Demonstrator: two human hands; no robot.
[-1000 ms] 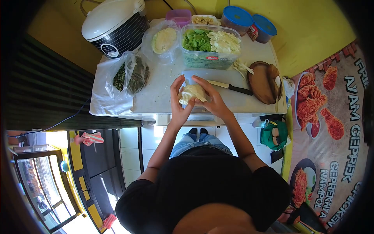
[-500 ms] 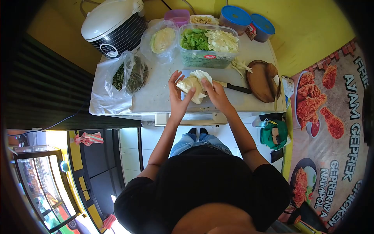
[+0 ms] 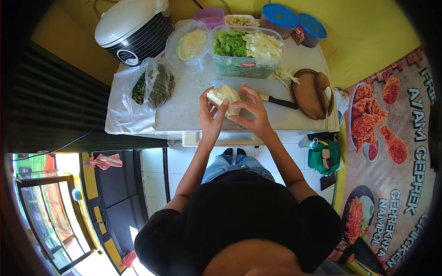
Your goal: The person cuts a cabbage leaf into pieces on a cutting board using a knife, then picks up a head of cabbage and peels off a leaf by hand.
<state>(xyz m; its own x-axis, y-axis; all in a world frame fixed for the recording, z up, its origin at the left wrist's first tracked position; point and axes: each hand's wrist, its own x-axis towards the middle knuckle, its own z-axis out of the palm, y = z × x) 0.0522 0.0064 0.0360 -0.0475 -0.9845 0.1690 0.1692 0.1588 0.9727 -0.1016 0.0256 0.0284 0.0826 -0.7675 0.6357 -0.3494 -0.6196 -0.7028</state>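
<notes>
A pale piece of cabbage (image 3: pixel 224 98) is held above the cutting board near the table's front. My left hand (image 3: pixel 211 115) wraps its fingers round the left side of it. On its right side my right hand (image 3: pixel 253 112) has its fingers curved and spread, with the fingertips at the cabbage. A knife (image 3: pixel 282 102) with a black handle lies to the right, its blade partly hidden behind my right hand. Behind my hands stands a clear container (image 3: pixel 247 68) of green leaves and shredded cabbage.
Bagged cabbage (image 3: pixel 191 45) and a bag of dark greens (image 3: pixel 156 87) are at the left, below a rice cooker (image 3: pixel 133 32). A wooden mortar (image 3: pixel 309 99) stands at the right. Blue-lidded tubs (image 3: pixel 279 16) and a purple box (image 3: pixel 210 17) line the back.
The loose outer leaf folded back on the cabbage's right side no longer sticks out. My right hand's fingers have spread wider, and the cabbage has turned in my left hand.
</notes>
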